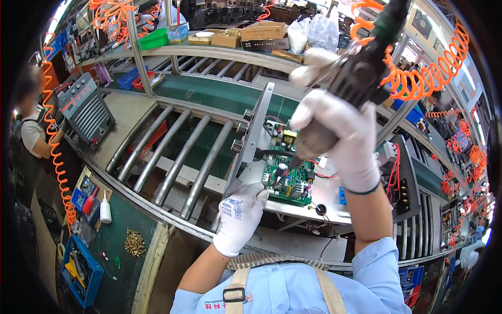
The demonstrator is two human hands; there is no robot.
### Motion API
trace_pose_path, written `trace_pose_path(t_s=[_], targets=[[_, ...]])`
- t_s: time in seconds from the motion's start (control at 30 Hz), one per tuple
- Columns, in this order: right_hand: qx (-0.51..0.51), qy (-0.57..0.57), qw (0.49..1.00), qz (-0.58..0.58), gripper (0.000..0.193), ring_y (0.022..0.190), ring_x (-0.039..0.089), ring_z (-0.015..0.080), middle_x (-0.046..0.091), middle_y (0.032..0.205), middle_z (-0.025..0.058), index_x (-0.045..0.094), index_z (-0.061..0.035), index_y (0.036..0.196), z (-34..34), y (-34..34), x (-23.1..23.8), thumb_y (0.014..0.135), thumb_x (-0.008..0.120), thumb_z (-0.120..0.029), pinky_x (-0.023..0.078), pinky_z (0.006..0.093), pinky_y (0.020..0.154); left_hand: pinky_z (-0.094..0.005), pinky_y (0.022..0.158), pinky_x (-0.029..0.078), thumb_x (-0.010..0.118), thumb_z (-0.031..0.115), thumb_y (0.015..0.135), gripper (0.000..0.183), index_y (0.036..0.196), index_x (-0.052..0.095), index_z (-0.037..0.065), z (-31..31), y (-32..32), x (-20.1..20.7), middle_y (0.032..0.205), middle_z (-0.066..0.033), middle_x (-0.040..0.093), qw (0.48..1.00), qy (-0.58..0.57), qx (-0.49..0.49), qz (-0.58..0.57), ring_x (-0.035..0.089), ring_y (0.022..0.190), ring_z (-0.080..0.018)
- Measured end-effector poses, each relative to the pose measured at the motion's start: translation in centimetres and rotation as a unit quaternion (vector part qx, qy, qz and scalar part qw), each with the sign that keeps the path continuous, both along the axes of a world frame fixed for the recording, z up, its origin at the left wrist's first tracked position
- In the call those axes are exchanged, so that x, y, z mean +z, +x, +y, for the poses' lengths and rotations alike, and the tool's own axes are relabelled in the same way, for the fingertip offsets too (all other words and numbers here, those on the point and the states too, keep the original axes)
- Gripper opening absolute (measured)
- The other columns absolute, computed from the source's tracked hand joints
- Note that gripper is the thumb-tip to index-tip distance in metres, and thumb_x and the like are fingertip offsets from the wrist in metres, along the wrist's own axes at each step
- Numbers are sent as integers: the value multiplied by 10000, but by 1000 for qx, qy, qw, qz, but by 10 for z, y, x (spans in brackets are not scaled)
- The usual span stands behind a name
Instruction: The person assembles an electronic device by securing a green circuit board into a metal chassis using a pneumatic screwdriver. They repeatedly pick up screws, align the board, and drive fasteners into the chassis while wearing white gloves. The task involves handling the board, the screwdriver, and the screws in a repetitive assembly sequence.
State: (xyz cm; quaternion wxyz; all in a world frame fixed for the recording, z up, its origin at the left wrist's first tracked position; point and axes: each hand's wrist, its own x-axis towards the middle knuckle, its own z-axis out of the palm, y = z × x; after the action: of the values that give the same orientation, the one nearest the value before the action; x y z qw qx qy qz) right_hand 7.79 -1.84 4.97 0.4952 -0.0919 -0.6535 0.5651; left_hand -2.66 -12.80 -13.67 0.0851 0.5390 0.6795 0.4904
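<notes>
My right hand (342, 138), in a white glove, grips a pneumatic screwdriver (361, 73) with its tip down on a green circuit board (288, 175). The board sits inside an open grey metal chassis (324, 196) on the roller conveyor. An orange coiled air hose (423, 73) runs from the tool's top. My left hand (239, 214), also gloved, rests on the lower front edge of the chassis, by the upright grey front panel (253, 136) with its knobs. Red and black wires lie beside the board.
Steel rollers (172, 157) span the conveyor to the left. A finished grey unit (86, 112) stands at far left near another person (31, 125). Brass screws (134, 243), a white glue bottle (105, 209) and a blue tray (78, 269) lie lower left. Cardboard boxes (261, 31) line the shelf.
</notes>
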Motion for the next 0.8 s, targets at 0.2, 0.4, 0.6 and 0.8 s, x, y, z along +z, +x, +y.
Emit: trace_pose_path(t_s=[0.2,0.4,0.6,0.8], targets=[[-146,119,979,76,191,602,624,157,644,698,93,623,42,945,69,-2,24,860,649,-127,495,270,562,-376,603,512,667,134,859,115,942,666,53,-7,8,-4,795,-134,671,996,70,-3,-56,647,662,-301],[-159,77,979,101,240,636,650,190,662,816,94,594,17,1050,142,-33,-6,831,679,-32,531,319,608,-223,446,490,532,-79,892,151,1023,571,-15,-54,-20,7,761,-138,678,918,206,11,-339,590,499,-91],[-133,7,987,85,295,631,640,167,659,833,91,569,31,1088,167,-57,-35,815,678,2,517,297,596,-258,705,506,570,145,937,158,1060,565,46,-47,-90,-35,1027,-90,627,659,238,59,-711,598,821,-143],[-148,34,988,42,378,661,649,189,669,950,129,532,38,1179,175,-56,-46,831,673,-1,533,327,628,-200,542,457,513,307,994,282,989,596,37,-25,-85,-52,773,-41,597,710,127,35,-691,558,618,-99]])
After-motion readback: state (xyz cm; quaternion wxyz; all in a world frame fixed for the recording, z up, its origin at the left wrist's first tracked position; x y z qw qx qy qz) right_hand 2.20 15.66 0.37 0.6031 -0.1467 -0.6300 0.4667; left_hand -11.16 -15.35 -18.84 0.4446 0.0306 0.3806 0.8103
